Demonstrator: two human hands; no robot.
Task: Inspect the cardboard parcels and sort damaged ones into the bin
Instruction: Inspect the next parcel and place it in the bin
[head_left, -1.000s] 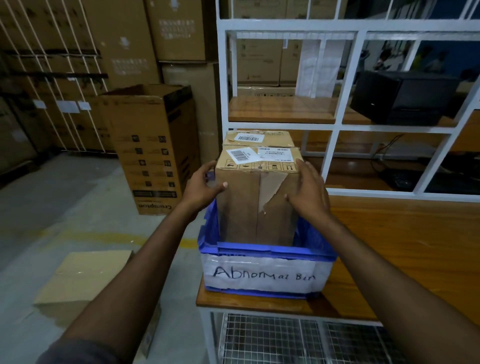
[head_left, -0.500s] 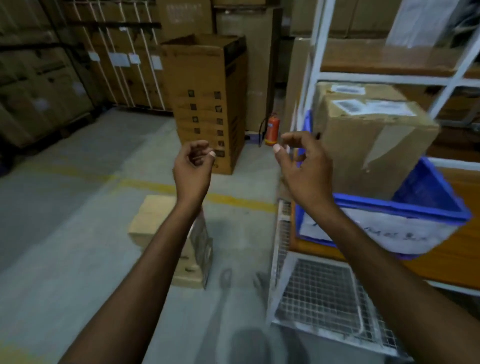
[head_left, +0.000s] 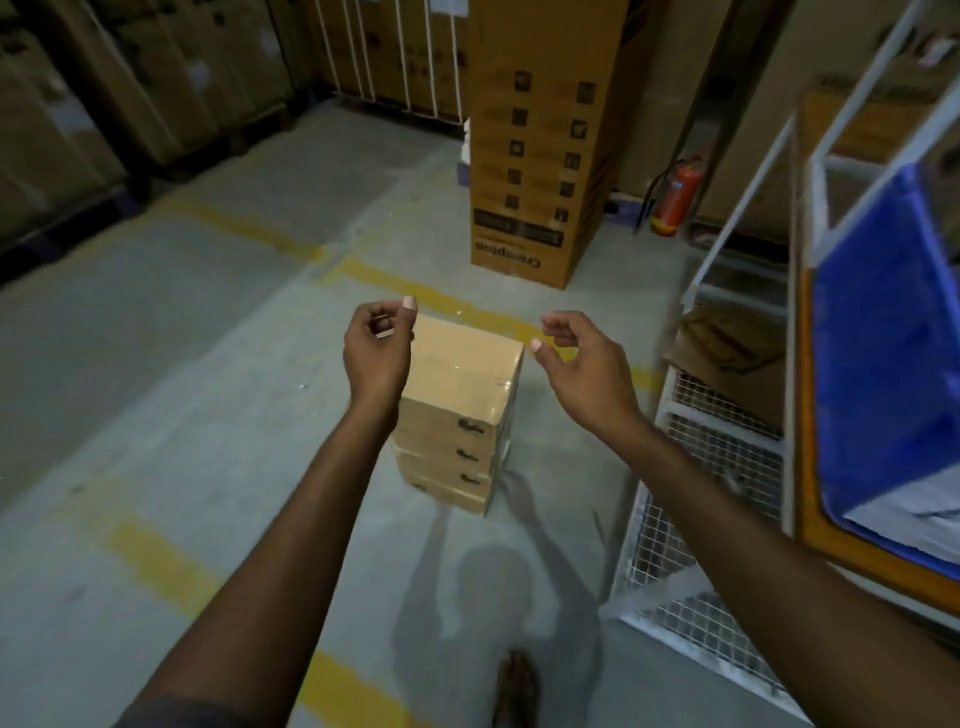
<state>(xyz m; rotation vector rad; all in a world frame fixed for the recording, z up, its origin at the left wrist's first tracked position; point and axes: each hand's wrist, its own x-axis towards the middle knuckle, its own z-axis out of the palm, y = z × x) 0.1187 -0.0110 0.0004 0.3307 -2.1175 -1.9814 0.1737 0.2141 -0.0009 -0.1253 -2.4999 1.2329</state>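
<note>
A stack of cardboard parcels (head_left: 460, 395) stands on the concrete floor in the middle of the view. My left hand (head_left: 378, 347) hovers above the stack's left edge, fingers loosely curled and empty. My right hand (head_left: 582, 358) hovers to the right of the stack's top, fingers loosely curled, holding nothing. The blue bin (head_left: 883, 353) sits at the far right on the orange table top (head_left: 805, 405); only its side wall shows.
A tall printed carton (head_left: 540, 156) stands behind the stack. A red fire extinguisher (head_left: 678, 197) leans by the wall. The white wire-mesh shelf (head_left: 691, 519) under the table holds flat cardboard (head_left: 727, 353). Pallets of cartons (head_left: 104, 93) line the left. Yellow floor lines (head_left: 156, 561) cross the concrete.
My hands let go of the parcel standing in the blue bin. The view swung left and down, and both empty hands now hover over the parcel stack on the floor.
</note>
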